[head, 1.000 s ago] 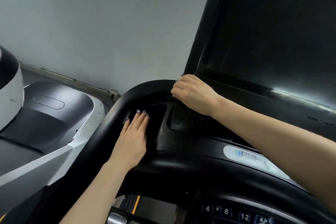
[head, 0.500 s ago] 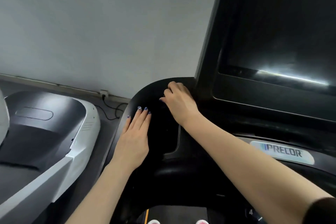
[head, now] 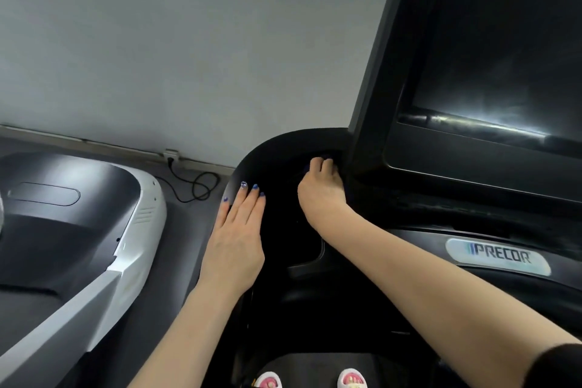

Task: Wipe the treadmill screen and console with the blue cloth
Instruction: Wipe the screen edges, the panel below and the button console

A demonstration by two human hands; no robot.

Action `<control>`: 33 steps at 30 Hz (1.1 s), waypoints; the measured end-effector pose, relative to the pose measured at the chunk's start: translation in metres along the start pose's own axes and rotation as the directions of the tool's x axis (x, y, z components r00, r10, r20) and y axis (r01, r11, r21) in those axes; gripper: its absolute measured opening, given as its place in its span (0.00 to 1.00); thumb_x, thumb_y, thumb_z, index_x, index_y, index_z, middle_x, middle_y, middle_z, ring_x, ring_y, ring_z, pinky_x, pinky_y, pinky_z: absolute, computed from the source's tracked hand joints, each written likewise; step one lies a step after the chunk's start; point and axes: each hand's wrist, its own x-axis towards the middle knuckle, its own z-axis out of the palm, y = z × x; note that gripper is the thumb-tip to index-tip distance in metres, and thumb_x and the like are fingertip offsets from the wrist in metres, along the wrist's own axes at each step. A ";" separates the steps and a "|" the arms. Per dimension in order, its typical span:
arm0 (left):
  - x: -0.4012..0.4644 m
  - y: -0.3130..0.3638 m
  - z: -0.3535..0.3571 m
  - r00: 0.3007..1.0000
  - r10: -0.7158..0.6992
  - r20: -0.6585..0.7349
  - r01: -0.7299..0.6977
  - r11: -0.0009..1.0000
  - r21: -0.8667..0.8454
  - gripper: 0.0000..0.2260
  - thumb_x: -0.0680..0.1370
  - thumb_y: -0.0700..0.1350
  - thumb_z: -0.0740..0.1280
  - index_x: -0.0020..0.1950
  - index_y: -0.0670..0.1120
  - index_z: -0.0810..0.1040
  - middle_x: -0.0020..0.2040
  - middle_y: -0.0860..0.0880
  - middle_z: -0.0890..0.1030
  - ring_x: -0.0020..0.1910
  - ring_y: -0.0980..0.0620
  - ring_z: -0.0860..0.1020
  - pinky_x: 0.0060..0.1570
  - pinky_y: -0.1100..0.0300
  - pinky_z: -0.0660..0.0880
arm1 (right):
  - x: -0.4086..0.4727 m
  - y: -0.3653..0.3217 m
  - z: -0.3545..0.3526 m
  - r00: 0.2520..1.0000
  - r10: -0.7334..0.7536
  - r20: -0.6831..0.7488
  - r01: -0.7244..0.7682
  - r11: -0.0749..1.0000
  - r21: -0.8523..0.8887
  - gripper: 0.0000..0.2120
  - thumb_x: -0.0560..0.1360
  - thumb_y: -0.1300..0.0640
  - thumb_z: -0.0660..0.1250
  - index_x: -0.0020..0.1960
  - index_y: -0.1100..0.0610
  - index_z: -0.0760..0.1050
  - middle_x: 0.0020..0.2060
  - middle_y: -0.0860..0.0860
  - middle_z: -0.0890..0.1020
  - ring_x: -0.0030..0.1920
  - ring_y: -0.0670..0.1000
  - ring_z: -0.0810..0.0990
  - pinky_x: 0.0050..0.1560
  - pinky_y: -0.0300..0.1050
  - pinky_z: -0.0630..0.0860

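The black treadmill console (head: 315, 261) curves around in front of me, and its dark screen (head: 504, 57) rises at the right. My right hand (head: 321, 189) is curled tight in the corner where the console rim meets the screen's lower left edge. Only a dark blue sliver of the blue cloth (head: 328, 155) shows past its fingertips; the rest is hidden under the hand. My left hand (head: 236, 236) lies flat, fingers together, on the console's left rim and holds nothing.
A white and grey neighbouring machine (head: 135, 230) stands to the left, across a narrow strip of floor. A black power cable (head: 195, 189) loops from a wall socket (head: 171, 155). The PRECOR badge (head: 500, 257) sits lower right. My slippered feet (head: 315, 379) show at the bottom.
My right hand slid from the screen's lower frame onto the curved rim, then tucked into the corner by the screen. My view tilted and shifted. The left hand stayed flat.
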 end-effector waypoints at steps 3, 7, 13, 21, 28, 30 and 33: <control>-0.001 0.000 -0.003 1.000 -0.016 0.014 0.016 1.000 0.000 0.24 0.80 0.42 0.53 0.76 0.41 0.68 0.77 0.44 0.67 0.79 0.47 0.59 0.78 0.50 0.52 | -0.008 -0.007 0.009 1.000 0.029 -0.006 -0.029 0.999 -0.017 0.26 0.83 0.56 0.50 0.74 0.73 0.53 0.74 0.71 0.53 0.74 0.72 0.53 0.75 0.62 0.52; 0.000 0.000 -0.003 1.000 -0.006 0.013 0.006 1.000 0.000 0.24 0.79 0.39 0.56 0.75 0.40 0.69 0.76 0.43 0.68 0.79 0.46 0.59 0.78 0.51 0.49 | -0.031 -0.006 0.030 0.995 -0.018 -0.098 0.017 1.000 -0.011 0.29 0.83 0.54 0.48 0.75 0.74 0.48 0.75 0.70 0.54 0.76 0.68 0.53 0.76 0.58 0.47; 0.000 0.000 -0.003 1.000 -0.025 0.015 0.025 1.000 -0.006 0.25 0.79 0.42 0.50 0.75 0.40 0.69 0.76 0.44 0.68 0.79 0.45 0.59 0.77 0.50 0.51 | -0.023 -0.006 0.028 0.990 0.007 -0.140 -0.003 1.000 0.028 0.31 0.84 0.49 0.48 0.76 0.72 0.49 0.75 0.67 0.56 0.76 0.65 0.55 0.77 0.56 0.45; 0.000 0.001 -0.003 0.999 -0.028 0.017 0.028 0.999 -0.019 0.24 0.78 0.37 0.54 0.74 0.40 0.70 0.76 0.44 0.68 0.79 0.46 0.59 0.77 0.48 0.52 | -0.074 0.002 0.054 0.959 -0.108 -0.263 0.187 0.937 0.296 0.29 0.81 0.49 0.53 0.73 0.69 0.62 0.71 0.64 0.68 0.73 0.63 0.63 0.77 0.56 0.52; -0.002 0.006 -0.009 0.998 0.031 0.060 -0.033 0.999 0.039 0.25 0.77 0.39 0.50 0.71 0.39 0.73 0.74 0.42 0.72 0.77 0.43 0.62 0.77 0.49 0.51 | -0.089 0.034 0.069 0.845 -0.283 -0.454 0.455 0.827 0.330 0.24 0.78 0.52 0.54 0.64 0.66 0.76 0.63 0.60 0.78 0.66 0.59 0.74 0.72 0.51 0.63; -0.015 0.014 -0.014 0.996 0.056 0.066 -0.058 0.998 0.037 0.24 0.78 0.39 0.51 0.72 0.40 0.72 0.74 0.43 0.71 0.78 0.44 0.62 0.77 0.51 0.49 | -0.094 0.050 0.071 0.810 -0.370 -0.456 0.541 0.772 0.335 0.24 0.77 0.54 0.56 0.65 0.67 0.75 0.65 0.61 0.77 0.67 0.57 0.71 0.73 0.44 0.57; -0.048 0.023 -0.020 0.993 0.077 0.088 -0.080 0.996 0.041 0.23 0.79 0.42 0.51 0.73 0.41 0.71 0.76 0.45 0.69 0.78 0.45 0.60 0.77 0.49 0.52 | -0.107 0.080 0.086 0.798 -0.433 -0.420 0.591 0.701 0.400 0.24 0.78 0.53 0.55 0.70 0.63 0.71 0.72 0.58 0.69 0.72 0.54 0.67 0.75 0.41 0.57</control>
